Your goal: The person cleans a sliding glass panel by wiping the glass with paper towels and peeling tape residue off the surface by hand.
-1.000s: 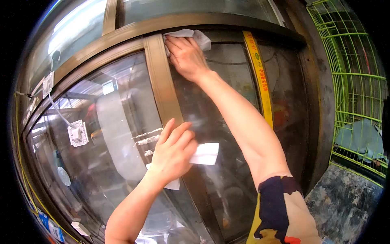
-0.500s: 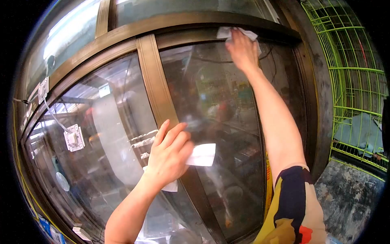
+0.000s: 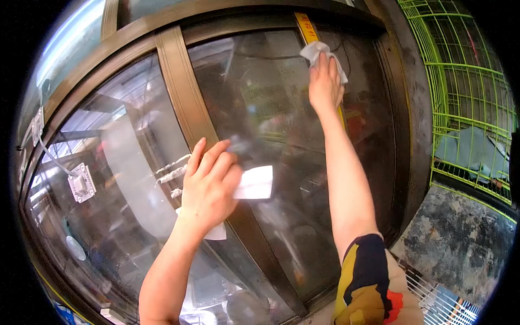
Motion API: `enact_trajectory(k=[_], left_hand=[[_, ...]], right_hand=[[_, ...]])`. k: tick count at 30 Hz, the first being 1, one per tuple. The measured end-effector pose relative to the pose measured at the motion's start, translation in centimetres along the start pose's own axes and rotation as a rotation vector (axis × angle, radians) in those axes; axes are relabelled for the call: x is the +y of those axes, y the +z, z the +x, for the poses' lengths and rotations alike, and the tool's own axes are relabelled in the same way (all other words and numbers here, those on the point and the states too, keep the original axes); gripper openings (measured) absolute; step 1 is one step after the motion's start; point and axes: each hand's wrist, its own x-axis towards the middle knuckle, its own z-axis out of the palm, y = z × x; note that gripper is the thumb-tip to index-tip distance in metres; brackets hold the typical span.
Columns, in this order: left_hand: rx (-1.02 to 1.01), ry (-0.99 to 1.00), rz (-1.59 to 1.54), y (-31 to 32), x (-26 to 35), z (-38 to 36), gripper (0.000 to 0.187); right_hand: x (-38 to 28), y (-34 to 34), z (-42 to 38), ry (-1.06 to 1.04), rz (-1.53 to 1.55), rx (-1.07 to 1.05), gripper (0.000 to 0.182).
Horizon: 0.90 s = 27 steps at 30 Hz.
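Note:
My right hand (image 3: 326, 84) presses a crumpled white tissue (image 3: 313, 51) against the right glass pane (image 3: 271, 103), over a yellow strip (image 3: 305, 27) with dark markings near the top of the frame. Its fingers lie on the tissue. My left hand (image 3: 210, 181) is in front of the brown middle frame bar (image 3: 187, 92), fingers bent. A folded white paper (image 3: 254, 183) sticks out from under its fingers on the right, and another white corner (image 3: 216, 233) shows below the palm.
A green wire cage (image 3: 468, 92) stands at the right, with a grey sheet (image 3: 471, 151) inside. Below it is a stained grey surface (image 3: 455, 238). A white socket (image 3: 81, 184) with a cable sits on the left pane. White metal bars (image 3: 433, 298) show at the bottom right.
My right hand has moved down the glass with the tissue, away from the top frame, and the yellow strip's upper part now shows. The whole view has shifted; my left hand keeps the paper.

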Motion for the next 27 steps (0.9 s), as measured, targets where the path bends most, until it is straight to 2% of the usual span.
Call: enact_trajectory(k=[8,12,15,16,19,20,24,27], left_hand=[[0.04,-0.01,0.021,0.0,0.4,0.2,0.024],[0.029,-0.009,0.031,-0.2,0.5,0.3,0.025],[0.03,-0.011,0.018,-0.4,0.6,0.3,0.022],[0.039,-0.011,0.015,-0.3,0.6,0.4,0.022],[0.048,-0.016,0.015,-0.3,0.5,0.3,0.022],[0.048,-0.015,0.017,-0.3,0.5,0.3,0.022],[0.055,-0.01,0.032,-0.1,0.5,0.3,0.021],[0.042,-0.017,0.022,-0.2,0.4,0.3,0.021]], right_hand=[[7.8,-2.3,-14.2,0.133,-0.072,-0.031,0.059],[10.8,-3.5,-18.2,0.139,-0.073,-0.027,0.055],[12.5,-4.7,-17.0,0.101,0.401,0.01,0.043],[9.8,-6.7,-16.4,0.404,0.993,-0.038,0.04],[7.7,-8.4,-14.3,0.757,2.076,-0.026,0.044],[7.1,-8.9,-14.1,0.606,2.16,-0.147,0.047],[6.4,-8.1,-12.2,0.542,2.309,-0.262,0.042],[6.6,-5.9,-9.7,0.754,2.065,-0.152,0.039]])
